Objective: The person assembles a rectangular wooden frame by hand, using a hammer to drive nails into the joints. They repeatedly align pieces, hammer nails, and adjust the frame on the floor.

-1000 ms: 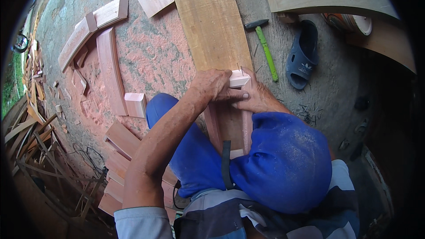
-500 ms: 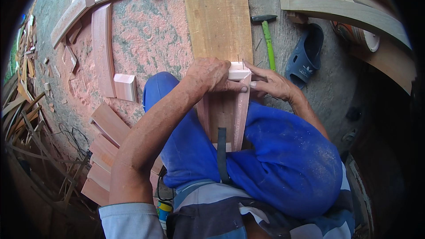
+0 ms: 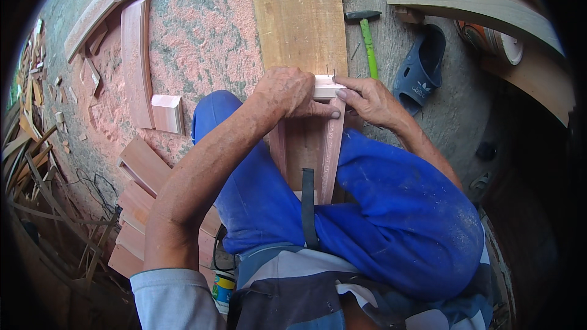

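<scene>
A tapering wooden frame (image 3: 334,140) of pinkish wood stands between my legs, its far end on a wide plank (image 3: 299,18). My left hand (image 3: 284,93) is closed over the left of the frame's short end piece (image 3: 325,88), with the thumb reaching across beneath it. At the right corner, my right hand (image 3: 374,104) pinches the end piece where it meets the side rail. Two thin nails (image 3: 334,75) stick up from the end piece. Beyond my right hand a hammer (image 3: 369,46) with a green handle lies on the floor.
A blue sandal (image 3: 419,70) lies right of the hammer. Curved wooden pieces (image 3: 483,18) stand at the far right. Moulded wood parts (image 3: 136,64) lie on pink sawdust (image 3: 205,36) at left. Flat boards (image 3: 143,168) sit beside my left leg, with scrap wood (image 3: 43,171) farther left.
My right thumb and fingers have shifted up to the frame's corner, closer to the nails. My left hand keeps its hold. The whole view has shifted slightly.
</scene>
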The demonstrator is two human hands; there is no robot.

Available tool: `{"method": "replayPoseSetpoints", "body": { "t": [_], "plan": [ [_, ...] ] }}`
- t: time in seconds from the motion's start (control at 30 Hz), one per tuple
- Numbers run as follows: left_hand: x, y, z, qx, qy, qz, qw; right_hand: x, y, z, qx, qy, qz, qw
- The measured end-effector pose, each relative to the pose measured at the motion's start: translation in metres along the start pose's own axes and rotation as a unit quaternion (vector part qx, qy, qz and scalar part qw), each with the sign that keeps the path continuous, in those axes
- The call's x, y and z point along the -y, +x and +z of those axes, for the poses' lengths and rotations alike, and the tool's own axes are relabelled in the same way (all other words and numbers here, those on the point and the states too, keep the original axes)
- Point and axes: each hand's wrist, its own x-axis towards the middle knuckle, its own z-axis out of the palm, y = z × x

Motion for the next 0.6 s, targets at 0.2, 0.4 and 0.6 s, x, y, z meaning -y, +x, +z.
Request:
{"method": "replayPoseSetpoints", "body": {
  "t": [0.2,0.4,0.6],
  "plan": [
    [0.007,0.004,0.005,-0.007,0.033,0.046,0.998,0.003,0.002,0.001,0.0,-0.014,-0.003,1.0],
    [0.003,0.003,0.005,-0.019,0.027,0.067,0.997,0.006,-0.002,0.005,-0.025,-0.015,0.014,0.999],
    [0.004,0.007,0.003,-0.015,0.037,0.065,0.997,0.004,-0.002,0.006,-0.008,-0.009,0.03,0.999]
  ]
}}
